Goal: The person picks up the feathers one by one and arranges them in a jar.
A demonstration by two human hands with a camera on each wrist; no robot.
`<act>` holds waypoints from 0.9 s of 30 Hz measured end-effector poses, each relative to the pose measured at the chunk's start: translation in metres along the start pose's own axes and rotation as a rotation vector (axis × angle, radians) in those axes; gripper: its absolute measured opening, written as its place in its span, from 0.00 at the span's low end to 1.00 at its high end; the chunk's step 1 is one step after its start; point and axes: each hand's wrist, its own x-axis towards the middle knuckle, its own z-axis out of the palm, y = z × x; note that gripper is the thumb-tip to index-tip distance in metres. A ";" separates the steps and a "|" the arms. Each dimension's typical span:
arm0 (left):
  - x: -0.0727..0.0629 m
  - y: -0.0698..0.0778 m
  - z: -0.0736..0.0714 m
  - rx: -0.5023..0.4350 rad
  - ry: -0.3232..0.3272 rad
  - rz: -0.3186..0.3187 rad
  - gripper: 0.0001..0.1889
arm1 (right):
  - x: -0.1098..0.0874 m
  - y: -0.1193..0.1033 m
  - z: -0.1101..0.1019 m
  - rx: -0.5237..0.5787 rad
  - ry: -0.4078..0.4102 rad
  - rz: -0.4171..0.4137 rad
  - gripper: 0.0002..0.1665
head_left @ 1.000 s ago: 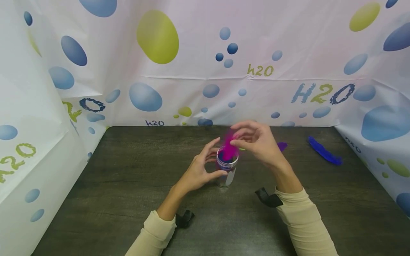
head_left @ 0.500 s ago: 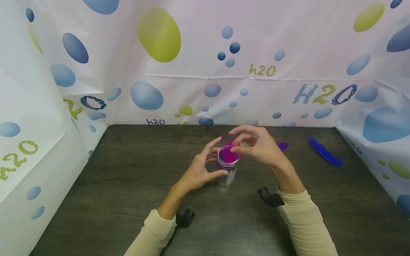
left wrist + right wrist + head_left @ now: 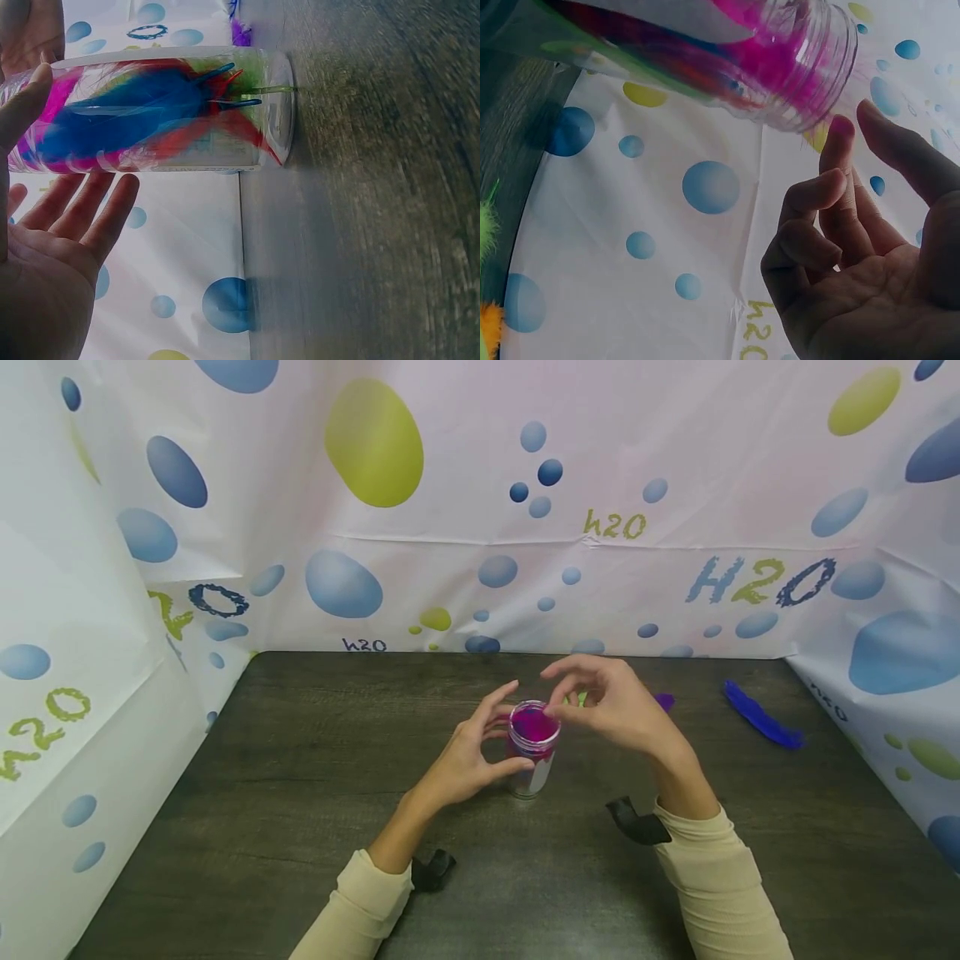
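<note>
A clear jar (image 3: 531, 760) stands upright on the dark table, packed with magenta, blue, red and green feathers (image 3: 127, 112). My left hand (image 3: 467, 762) holds the jar from the left, thumb in front and fingers around its far side. Magenta feather (image 3: 780, 64) fills the jar's mouth, and fine wisps stick out past the rim. Beside that rim is my right hand (image 3: 617, 703), index fingertip near the edge. A small gap separates its thumb and index finger in the right wrist view, with no feather between them. The other fingers are bent.
A blue feather (image 3: 763, 717) lies at the table's right. A purple feather (image 3: 664, 702) and a green one (image 3: 577, 699) are partly hidden behind the right hand. An orange feather (image 3: 491, 326) shows in the right wrist view. A patterned sheet (image 3: 450, 527) rises behind the table.
The magenta feather has gone down from above the rim into the jar. My right hand has lowered with it, then shifted slightly right, off the feather. The left hand keeps its hold.
</note>
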 end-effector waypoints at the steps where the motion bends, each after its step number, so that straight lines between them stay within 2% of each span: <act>1: 0.000 0.000 0.000 0.001 0.000 0.000 0.50 | 0.000 0.000 -0.001 0.000 0.008 -0.001 0.20; 8: 0.000 -0.001 0.000 0.002 0.003 -0.014 0.51 | -0.006 0.005 -0.020 -0.009 0.112 0.015 0.17; 16: 0.000 -0.002 0.000 0.006 0.006 -0.021 0.51 | -0.009 0.023 -0.037 -0.040 0.193 0.051 0.16; 22: 0.000 -0.001 0.000 0.009 0.007 -0.026 0.51 | -0.008 0.040 -0.044 -0.076 0.250 0.147 0.17; 27: -0.001 -0.001 0.000 0.019 0.007 -0.018 0.51 | -0.005 0.055 -0.046 -0.045 0.249 0.213 0.20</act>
